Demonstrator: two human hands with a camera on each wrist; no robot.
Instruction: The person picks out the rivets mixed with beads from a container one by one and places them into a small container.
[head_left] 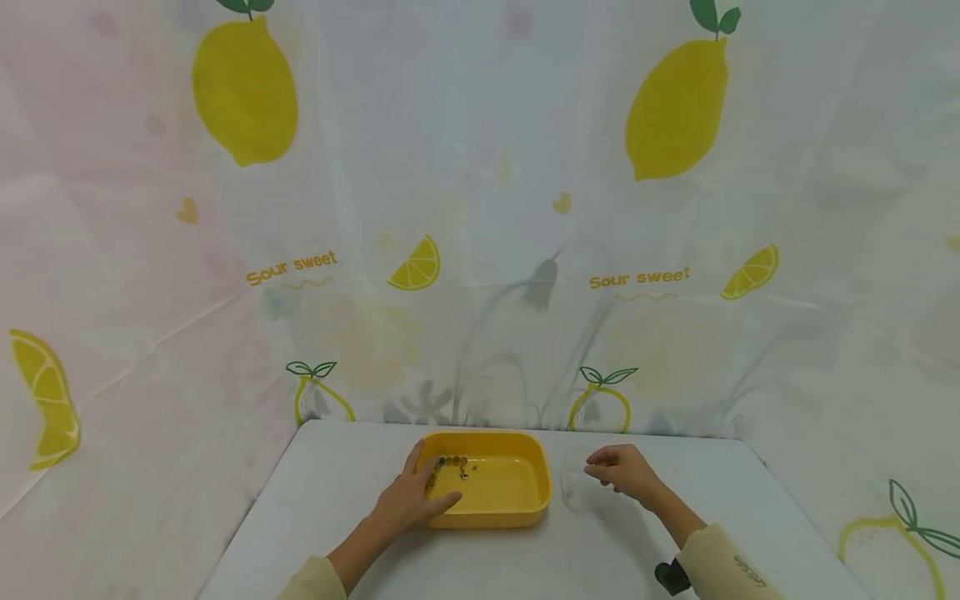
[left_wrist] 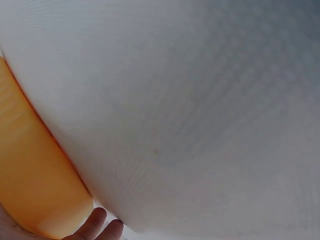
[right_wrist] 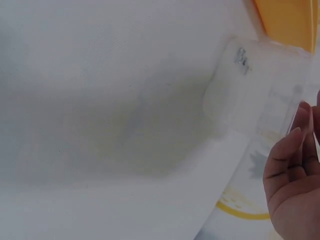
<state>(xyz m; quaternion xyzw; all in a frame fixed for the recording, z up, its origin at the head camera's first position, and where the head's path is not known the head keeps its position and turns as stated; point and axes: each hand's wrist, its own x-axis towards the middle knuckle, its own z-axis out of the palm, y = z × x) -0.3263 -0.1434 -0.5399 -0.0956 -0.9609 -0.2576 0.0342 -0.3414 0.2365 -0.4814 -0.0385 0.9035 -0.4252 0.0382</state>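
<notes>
A yellow rectangular tray (head_left: 498,521) stands on the white table. My left hand (head_left: 408,496) lies over its left side with fingers spread and mostly straight, the thumb reaching over the front-left part. Two fingertips (left_wrist: 100,220) show beside the outer wall in the left wrist view. Inside the tray, partly behind that hand, lies a curved row of greenish-brown beads (head_left: 455,460) with a small shiny piece (head_left: 464,477). To the tray's right is a clear plastic container (right_wrist: 250,90), holding small silvery bits (right_wrist: 242,60). My right hand (head_left: 622,472) pinches its rim with curled fingers.
The white tabletop (head_left: 300,517) ends at a lemon-printed cloth (head_left: 480,208) behind and at both sides. A dark object (head_left: 672,577) sits at the right sleeve's cuff. The tray and the clear container stand close together.
</notes>
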